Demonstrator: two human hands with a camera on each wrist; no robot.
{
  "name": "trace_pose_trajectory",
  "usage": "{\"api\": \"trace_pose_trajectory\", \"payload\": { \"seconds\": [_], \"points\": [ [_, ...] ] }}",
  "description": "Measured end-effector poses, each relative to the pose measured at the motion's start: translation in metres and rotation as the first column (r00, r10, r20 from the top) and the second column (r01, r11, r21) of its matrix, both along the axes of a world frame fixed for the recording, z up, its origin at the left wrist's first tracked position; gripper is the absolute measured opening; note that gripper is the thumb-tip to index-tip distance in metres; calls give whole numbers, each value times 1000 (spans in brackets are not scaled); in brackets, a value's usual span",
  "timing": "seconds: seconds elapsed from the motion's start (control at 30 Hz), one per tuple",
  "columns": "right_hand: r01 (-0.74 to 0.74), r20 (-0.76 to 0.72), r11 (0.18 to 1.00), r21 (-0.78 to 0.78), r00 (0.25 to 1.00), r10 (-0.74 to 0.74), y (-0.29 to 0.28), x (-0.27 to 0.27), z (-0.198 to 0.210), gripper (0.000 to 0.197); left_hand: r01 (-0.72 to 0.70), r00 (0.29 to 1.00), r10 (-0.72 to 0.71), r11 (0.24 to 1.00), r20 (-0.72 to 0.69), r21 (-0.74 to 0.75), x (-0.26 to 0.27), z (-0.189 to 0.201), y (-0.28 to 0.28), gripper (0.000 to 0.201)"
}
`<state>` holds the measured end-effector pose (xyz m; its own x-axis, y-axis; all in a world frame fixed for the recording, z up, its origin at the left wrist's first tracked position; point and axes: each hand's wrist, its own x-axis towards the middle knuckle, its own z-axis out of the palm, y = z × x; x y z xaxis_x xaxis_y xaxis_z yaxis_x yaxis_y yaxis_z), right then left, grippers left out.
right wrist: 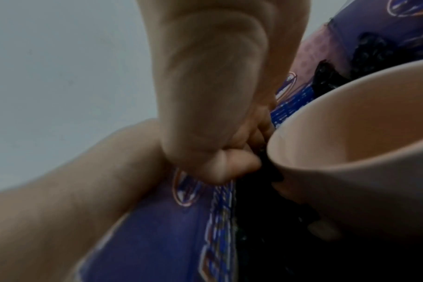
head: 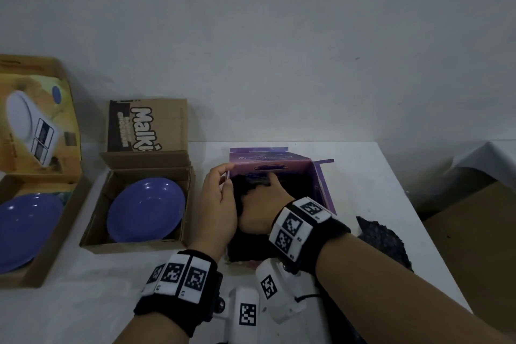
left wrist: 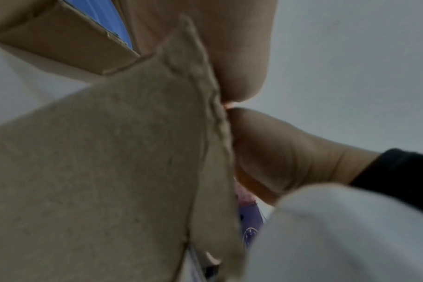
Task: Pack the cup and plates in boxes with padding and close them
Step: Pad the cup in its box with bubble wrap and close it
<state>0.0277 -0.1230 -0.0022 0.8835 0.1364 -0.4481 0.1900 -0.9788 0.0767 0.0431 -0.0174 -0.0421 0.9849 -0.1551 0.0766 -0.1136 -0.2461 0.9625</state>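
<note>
A purple box (head: 321, 184) stands open in the middle of the white table, lined with dark padding (head: 245, 248). My left hand (head: 220, 195) grips the box's left wall, thumb and fingers (left wrist: 266, 152) pinching the board (left wrist: 109, 162). My right hand (head: 262, 204) reaches down inside the box. In the right wrist view its fingers (right wrist: 242, 162) curl into the padding (right wrist: 266, 219) right beside a cream cup (right wrist: 350, 124), which sits in the box (right wrist: 157, 229). The cup is hidden under my hand in the head view. Two blue plates (head: 146, 209) (head: 28, 229) lie in open boxes to the left.
The nearer plate lies in a brown carton (head: 134, 246) with its lid up, the other in a yellow carton (head: 55, 248) at the far left. More dark padding (head: 382, 237) lies right of the purple box. A brown cardboard piece (head: 474, 232) sits beyond the table's right edge.
</note>
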Motion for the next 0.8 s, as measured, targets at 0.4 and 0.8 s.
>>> {"api": "trace_pose_trajectory", "payload": {
  "seconds": [0.4,0.8],
  "points": [
    [-15,128,982,191,992,-10,-16,-1,-11,39,2,1000,-2,1000,-3,-16,1,-3,-1,30],
    [446,499,806,390,634,-591,-72,-43,11,38,-84,989,56,974,135,212,0,-2,-2,28]
  ]
}}
